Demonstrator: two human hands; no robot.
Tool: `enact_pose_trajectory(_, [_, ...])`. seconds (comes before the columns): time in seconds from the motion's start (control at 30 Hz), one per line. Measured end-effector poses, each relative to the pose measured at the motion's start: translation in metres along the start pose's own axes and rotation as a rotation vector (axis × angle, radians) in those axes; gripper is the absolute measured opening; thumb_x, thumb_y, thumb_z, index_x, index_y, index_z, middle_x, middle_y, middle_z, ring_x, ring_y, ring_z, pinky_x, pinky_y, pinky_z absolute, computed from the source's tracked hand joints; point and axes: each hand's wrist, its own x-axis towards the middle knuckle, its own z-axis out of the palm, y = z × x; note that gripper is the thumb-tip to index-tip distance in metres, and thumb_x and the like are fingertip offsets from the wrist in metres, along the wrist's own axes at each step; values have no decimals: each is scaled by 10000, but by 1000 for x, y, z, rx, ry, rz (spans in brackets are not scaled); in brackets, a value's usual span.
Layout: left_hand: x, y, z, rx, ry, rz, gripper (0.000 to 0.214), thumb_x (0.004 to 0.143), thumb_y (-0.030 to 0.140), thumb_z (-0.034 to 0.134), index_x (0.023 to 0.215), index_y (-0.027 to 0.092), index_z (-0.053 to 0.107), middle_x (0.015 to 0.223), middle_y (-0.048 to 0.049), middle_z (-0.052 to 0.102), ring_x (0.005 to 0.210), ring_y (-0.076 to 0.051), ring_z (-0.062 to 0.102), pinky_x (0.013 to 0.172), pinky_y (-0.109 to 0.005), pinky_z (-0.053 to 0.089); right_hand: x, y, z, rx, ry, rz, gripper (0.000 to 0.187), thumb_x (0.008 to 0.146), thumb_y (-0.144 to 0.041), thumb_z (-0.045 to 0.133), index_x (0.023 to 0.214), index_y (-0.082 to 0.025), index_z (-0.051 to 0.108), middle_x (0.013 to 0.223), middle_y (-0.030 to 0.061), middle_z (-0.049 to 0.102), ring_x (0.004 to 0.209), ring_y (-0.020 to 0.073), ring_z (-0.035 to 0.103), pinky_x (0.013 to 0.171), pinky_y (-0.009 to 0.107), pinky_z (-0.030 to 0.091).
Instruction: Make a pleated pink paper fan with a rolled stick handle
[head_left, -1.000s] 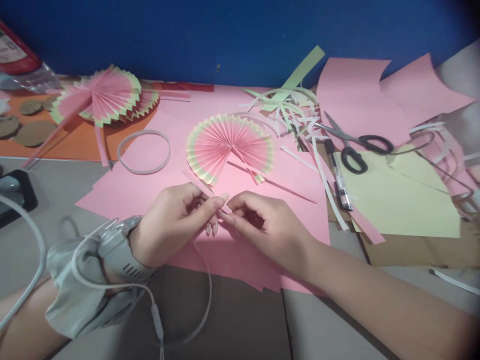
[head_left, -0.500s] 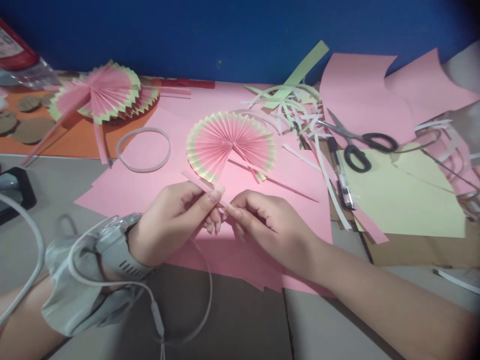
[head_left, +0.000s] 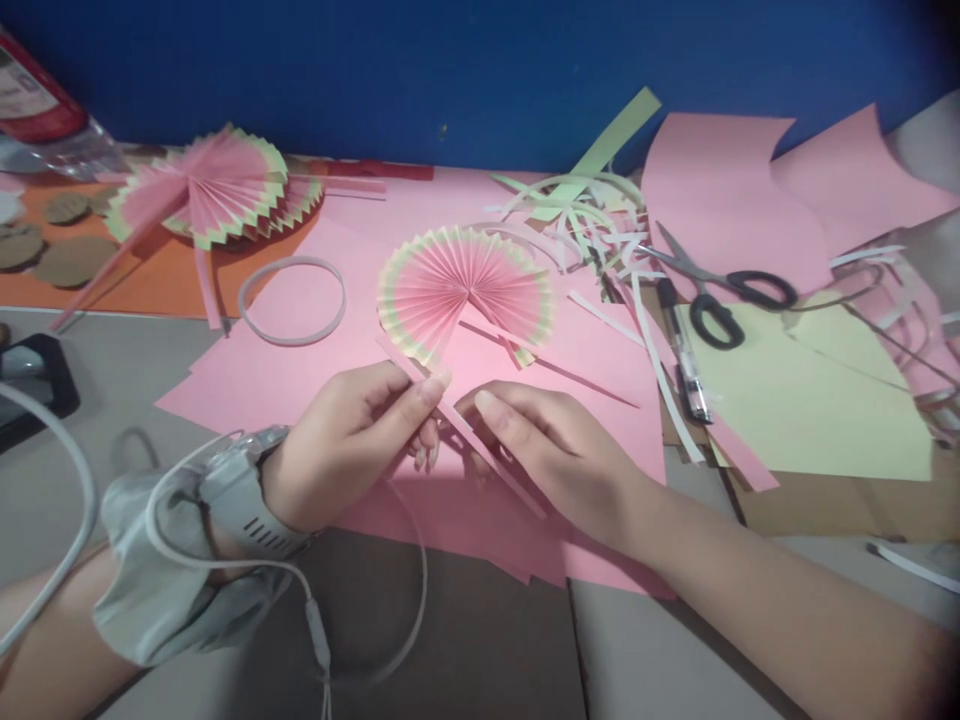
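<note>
My left hand is closed, its thumb and forefinger pinching a narrow pink paper strip. The strip slants from upper left down towards the right. My right hand lies alongside its lower part, with the thumb lifted off the strip and the fingers loosely curled, partly hidden behind it. Just beyond both hands lies a pleated pink paper fan with a yellow-green rim, spread nearly round with a gap at the front. A second pink strip runs from the fan's centre towards the right.
Pink paper sheets lie beneath the work. Black-handled scissors, a pen and paper scraps are at the right. Finished-looking fans, cardboard discs and a white ring are at the left. A white cable crosses my left wrist.
My right thumb has come up off the pink strip, and the strip's lower length now shows in front of my right fingers. My left hand keeps its pinch.
</note>
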Motion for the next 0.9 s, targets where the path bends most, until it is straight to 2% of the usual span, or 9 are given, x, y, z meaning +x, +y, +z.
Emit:
enact_pose_trajectory(0.17, [0,-4,1,71,5,10,459,928,405,435,553,165,546,476,30,561,459,-75,524,481,-184,397,1,4,2,-4,40,10,257,862,-440,578,763,-209,522,636,-65,533,561,77,470,513,199,340])
enact_pose_trajectory(0.43, [0,-2,2,79,-47,1,485,922,430,425,530,168,537,473,20,547,481,-95,530,512,-201,411,0,1,2,-103,7,6,349,940,-445,423,698,-199,473,595,-45,547,539,92,486,514,219,334])
enact_pose_trajectory(0.57, [1,0,2,27,-52,1,477,925,427,427,553,163,568,489,16,564,487,-93,533,515,-195,417,1,2,1,-118,-4,-7,356,942,-444,421,690,-197,472,590,-45,525,536,90,468,510,219,326])
enact_pose_trajectory(0.7, [2,3,1,-114,-89,16,473,929,437,428,593,153,602,570,-12,628,546,-96,564,542,-184,441,0,1,2,11,-31,-5,345,945,-421,434,692,-195,497,594,-58,530,548,75,483,541,195,372])
enact_pose_trajectory(0.9, [0,5,0,-178,-98,6,522,909,485,451,537,145,588,527,-25,608,504,-92,537,504,-181,442,0,-2,1,237,-106,3,287,938,-371,480,735,-187,563,614,-58,542,564,69,514,583,185,404])
